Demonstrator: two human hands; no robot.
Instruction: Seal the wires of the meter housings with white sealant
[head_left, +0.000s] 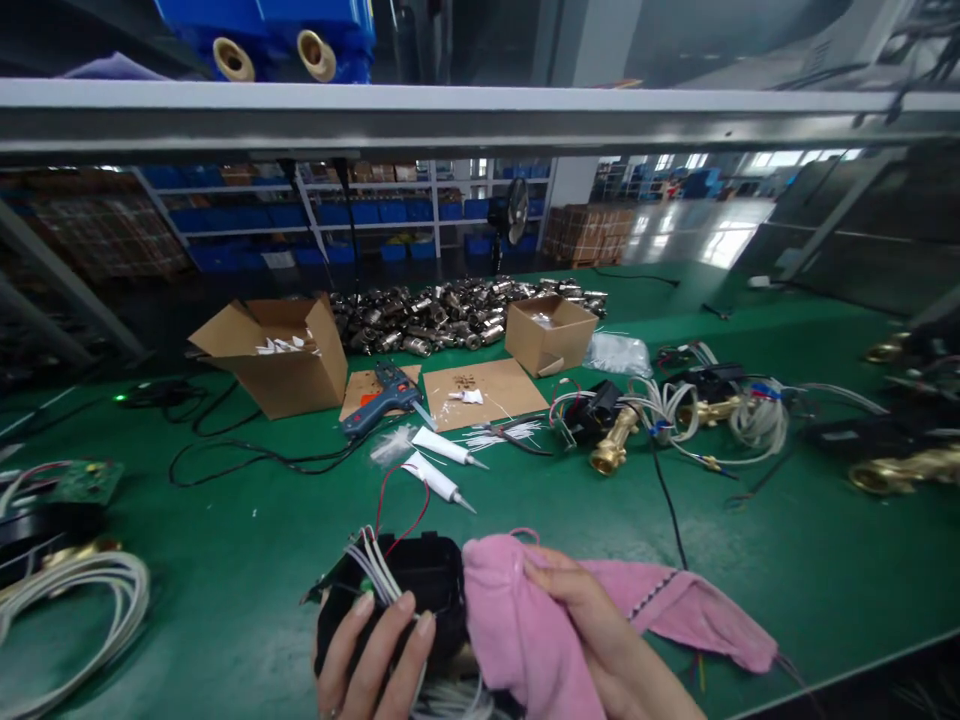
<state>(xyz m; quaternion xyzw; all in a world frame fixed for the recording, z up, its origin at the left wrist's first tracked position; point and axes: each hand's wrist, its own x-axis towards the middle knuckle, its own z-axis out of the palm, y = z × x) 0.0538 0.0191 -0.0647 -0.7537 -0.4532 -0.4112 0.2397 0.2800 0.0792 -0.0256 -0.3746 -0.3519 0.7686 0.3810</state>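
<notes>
Near the front edge of the green table, my left hand (379,650) is wrapped round a black plastic housing (431,580), its fingers over white wires and a green circuit board at the housing's left. Thin red wires loop up from it. My right hand (592,620) grips a pink cloth (502,610), bunched against the housing's right side. The rest of the cloth trails right over the table. Below the housing a coil of white cable partly shows.
Behind lie white glue tubes (431,478), a glue gun (386,400), pliers (517,436) and cardboard boxes (300,375). Metal fittings (442,315) are heaped farther back. Brass valves (615,440) with cables lie right; coiled cable (112,620) lies left. A shelf (480,120) spans overhead.
</notes>
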